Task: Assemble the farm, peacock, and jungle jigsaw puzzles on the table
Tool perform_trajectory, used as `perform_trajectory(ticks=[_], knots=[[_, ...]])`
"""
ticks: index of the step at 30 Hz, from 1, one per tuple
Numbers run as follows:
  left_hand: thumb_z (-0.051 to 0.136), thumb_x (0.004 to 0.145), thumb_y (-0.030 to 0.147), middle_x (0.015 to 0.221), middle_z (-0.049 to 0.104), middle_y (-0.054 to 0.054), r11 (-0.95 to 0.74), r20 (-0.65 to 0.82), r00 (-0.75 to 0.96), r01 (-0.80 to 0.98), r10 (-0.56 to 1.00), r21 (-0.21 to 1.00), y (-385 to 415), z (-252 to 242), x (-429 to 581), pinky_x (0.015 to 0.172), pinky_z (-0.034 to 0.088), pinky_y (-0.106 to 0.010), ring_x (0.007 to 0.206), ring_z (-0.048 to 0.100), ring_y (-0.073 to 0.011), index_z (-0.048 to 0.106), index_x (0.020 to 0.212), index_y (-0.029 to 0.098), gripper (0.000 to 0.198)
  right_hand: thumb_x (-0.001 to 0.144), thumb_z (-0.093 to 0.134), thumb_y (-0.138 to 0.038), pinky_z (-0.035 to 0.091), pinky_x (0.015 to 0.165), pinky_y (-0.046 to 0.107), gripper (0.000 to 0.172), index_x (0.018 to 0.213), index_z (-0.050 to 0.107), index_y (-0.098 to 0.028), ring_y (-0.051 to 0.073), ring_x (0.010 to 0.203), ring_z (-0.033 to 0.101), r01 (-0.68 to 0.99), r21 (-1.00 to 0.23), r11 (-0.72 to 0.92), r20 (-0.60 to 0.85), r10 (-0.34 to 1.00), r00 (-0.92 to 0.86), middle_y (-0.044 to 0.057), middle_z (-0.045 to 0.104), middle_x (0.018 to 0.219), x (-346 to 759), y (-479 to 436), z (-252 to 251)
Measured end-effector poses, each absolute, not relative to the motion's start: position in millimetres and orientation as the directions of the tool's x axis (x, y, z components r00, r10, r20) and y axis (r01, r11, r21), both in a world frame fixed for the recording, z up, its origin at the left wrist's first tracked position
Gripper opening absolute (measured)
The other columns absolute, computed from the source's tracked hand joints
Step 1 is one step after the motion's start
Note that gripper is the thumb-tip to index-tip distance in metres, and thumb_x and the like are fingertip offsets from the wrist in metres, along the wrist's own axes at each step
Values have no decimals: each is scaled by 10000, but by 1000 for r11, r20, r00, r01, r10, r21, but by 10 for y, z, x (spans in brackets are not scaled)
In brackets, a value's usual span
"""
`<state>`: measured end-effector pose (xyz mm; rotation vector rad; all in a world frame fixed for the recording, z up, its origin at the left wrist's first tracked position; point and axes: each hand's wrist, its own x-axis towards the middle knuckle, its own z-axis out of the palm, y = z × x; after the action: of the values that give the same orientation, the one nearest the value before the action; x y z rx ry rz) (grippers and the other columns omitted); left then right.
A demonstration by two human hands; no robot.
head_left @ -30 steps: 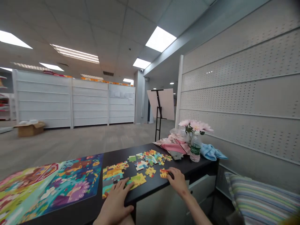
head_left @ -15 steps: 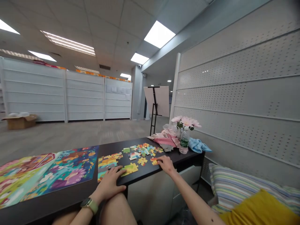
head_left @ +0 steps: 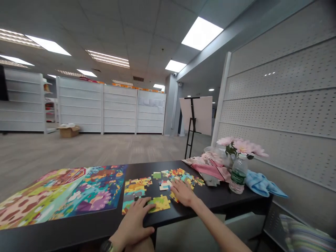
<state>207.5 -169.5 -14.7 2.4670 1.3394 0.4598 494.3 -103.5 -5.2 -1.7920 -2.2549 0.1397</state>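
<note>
My left hand [head_left: 136, 220] lies flat near the front edge of a black table [head_left: 210, 201], fingers spread over the joined yellow-green puzzle section [head_left: 159, 203]. My right hand [head_left: 182, 192] reaches further in, fingers curled down over a loose orange-yellow piece [head_left: 172, 196] beside a scatter of several colourful puzzle pieces [head_left: 178, 175]. A partly built strip of puzzle [head_left: 135, 189] sits just left of the hands. Whether the right fingers grip the piece is not clear.
A large colourful picture sheet [head_left: 65, 192] covers the table's left half. A water bottle with pink flowers [head_left: 237, 173], pink cloth [head_left: 210, 168] and blue cloth [head_left: 259, 183] stand at the right end. An easel [head_left: 195, 117] and white shelving stand behind.
My right hand moved left from the table's right part to the loose pieces near the middle. The left hand stayed on the joined section. The view swung to the left.
</note>
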Motion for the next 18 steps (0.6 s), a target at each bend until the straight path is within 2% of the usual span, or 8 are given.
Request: perform_trajectory(ticks=[2, 5, 8, 10, 13, 16, 18], knots=[[778, 656, 342, 1571, 421, -62, -519, 96, 530, 753, 843, 404, -1705, -98, 2093, 1196, 224, -525, 1450, 337, -368, 569, 1415, 342, 787, 1047, 329, -552, 143, 1219, 561, 522, 1495, 456, -317, 275, 1491, 307, 939, -243, 243, 119, 968, -220, 59, 421, 1587, 5077, -1218, -99], [782, 660, 327, 1635, 305, -68, -502, -4, 554, 757, 832, 418, -1690, 2, 2091, 1215, 139, -567, 1497, 235, -384, 516, 1462, 343, 845, 1020, 306, -612, 118, 1228, 528, 568, 1524, 396, -367, 252, 1512, 267, 943, -264, 202, 108, 978, -180, 7, 354, 1619, 5345, -1388, -165], [739, 745, 337, 1677, 178, -44, -472, -82, 570, 744, 817, 473, -1593, 98, 2023, 1214, 109, -607, 1527, 133, -387, 405, 1528, 375, 852, 1007, 306, -597, 143, 1224, 515, 621, 1543, 383, -292, 254, 1524, 232, 952, -290, 95, 136, 989, -57, 44, 297, 1641, 5619, -1351, -228], [691, 824, 363, 1679, 170, -30, -468, -90, 590, 716, 803, 519, -1449, 133, 1948, 1211, 137, -614, 1529, 129, -381, 351, 1547, 399, 800, 1015, 270, -522, 182, 1215, 517, 618, 1536, 409, -220, 262, 1519, 249, 949, -315, 8, 161, 986, 45, 87, 327, 1627, 5775, -1254, -276], [631, 906, 388, 1668, 214, -38, -518, -25, 626, 667, 780, 535, -1092, 128, 1822, 1210, 190, -598, 1519, 178, -369, 365, 1542, 391, 689, 977, 264, -373, 236, 1210, 491, 600, 1475, 497, -131, 264, 1475, 353, 932, -356, -62, 180, 974, 134, 135, 449, 1556, 5939, -1131, -354], [617, 926, 349, 1619, 330, -63, -606, 102, 643, 640, 759, 472, -626, 79, 1700, 1181, 260, -617, 1467, 307, -371, 423, 1511, 375, 617, 878, 318, -274, 274, 1217, 385, 663, 1511, 423, -109, 207, 1452, 398, 913, -407, -31, 229, 964, 135, 109, 450, 1561, 6042, -1104, -439], [595, 945, 340, 1553, 430, -79, -665, 207, 646, 624, 735, 410, -326, 30, 1613, 1136, 361, -588, 1394, 420, -356, 490, 1465, 362, 530, 833, 339, -264, 316, 1202, 352, 703, 1519, 395, -125, 190, 1434, 427, 865, -500, -25, 307, 929, 204, 92, 471, 1548, 6107, -1117, -494]])
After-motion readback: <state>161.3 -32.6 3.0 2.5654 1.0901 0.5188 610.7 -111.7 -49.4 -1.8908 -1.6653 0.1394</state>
